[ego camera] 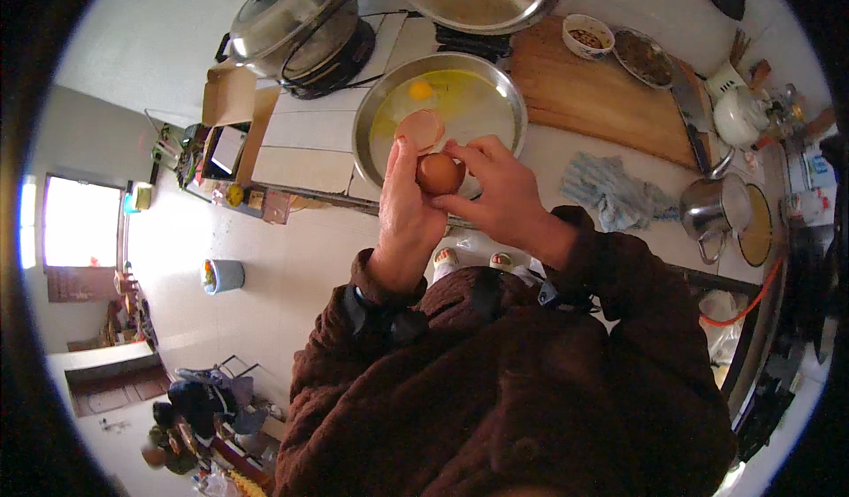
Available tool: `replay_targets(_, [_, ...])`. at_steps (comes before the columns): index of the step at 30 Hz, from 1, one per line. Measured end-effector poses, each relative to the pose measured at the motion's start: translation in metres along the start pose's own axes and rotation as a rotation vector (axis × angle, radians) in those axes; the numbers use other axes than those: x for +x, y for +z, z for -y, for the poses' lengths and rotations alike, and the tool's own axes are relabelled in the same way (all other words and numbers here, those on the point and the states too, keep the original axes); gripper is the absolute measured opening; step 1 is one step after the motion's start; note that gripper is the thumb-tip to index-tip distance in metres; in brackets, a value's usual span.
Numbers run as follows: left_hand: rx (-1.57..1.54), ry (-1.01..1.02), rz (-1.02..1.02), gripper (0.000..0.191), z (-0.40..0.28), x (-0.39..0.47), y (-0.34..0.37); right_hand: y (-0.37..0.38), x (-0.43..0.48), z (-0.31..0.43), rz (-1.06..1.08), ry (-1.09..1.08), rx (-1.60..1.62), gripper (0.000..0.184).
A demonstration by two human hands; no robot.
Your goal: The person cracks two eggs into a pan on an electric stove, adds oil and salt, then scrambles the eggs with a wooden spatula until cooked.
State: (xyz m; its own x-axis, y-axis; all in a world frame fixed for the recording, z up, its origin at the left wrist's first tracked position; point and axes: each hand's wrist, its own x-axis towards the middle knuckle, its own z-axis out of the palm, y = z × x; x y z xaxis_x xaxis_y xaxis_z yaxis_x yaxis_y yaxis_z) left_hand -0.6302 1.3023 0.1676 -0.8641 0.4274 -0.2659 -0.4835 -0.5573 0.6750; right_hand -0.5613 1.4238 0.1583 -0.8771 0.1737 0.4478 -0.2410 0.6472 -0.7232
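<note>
Both hands are over the near rim of a wide steel basin (521,109). Raw egg white and one yolk (420,90) lie in the basin. My left hand (409,215) holds an opened brown eggshell piece (422,129), its pale inside showing. Between the hands is another brown shell piece or egg (440,173), rounded side up; which of the two cannot be told. My right hand (497,188) grips it from the right with thumb and fingers. The fingertips partly cover both pieces.
A lidded electric pot (298,26) stands back left, near an open cardboard box (229,99). To the right are a wooden cutting board (597,99) with a small bowl (587,37), a cleaver (690,122), a crumpled cloth (613,188) and a steel pot (713,208).
</note>
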Motion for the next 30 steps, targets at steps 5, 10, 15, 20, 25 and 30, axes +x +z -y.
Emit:
replay_targets(5, [-0.034, -0.084, 0.034, 0.045, 0.001, -0.002, 0.011, -0.003, -0.004, -0.007, -0.011, 0.073, 0.090, 0.056])
replay_targets(10, [-0.020, -0.095, 0.056, 0.046, -0.009, -0.008, 0.013, -0.037, -0.022, -0.027, -0.013, 0.409, 0.845, 0.047])
replay_targets(15, [-0.068, -0.139, 0.064, 0.043, -0.030, -0.009, -0.015, -0.075, -0.039, -0.085, -0.056, 0.617, 0.478, 0.045])
replay_targets(20, [-0.128, -0.165, -0.008, 0.045, -0.048, -0.013, -0.044, -0.052, -0.058, -0.128, 0.020, 0.279, -0.315, 0.049])
replay_targets(25, [-0.191, -0.209, -0.114, 0.045, -0.061, -0.017, -0.065, -0.033, -0.061, -0.130, 0.017, 0.161, -0.422, 0.050])
replay_targets(30, [-0.178, -0.251, -0.026, 0.039, -0.073, -0.011, -0.086, -0.037, -0.055, -0.120, -0.029, 0.261, -0.275, 0.053])
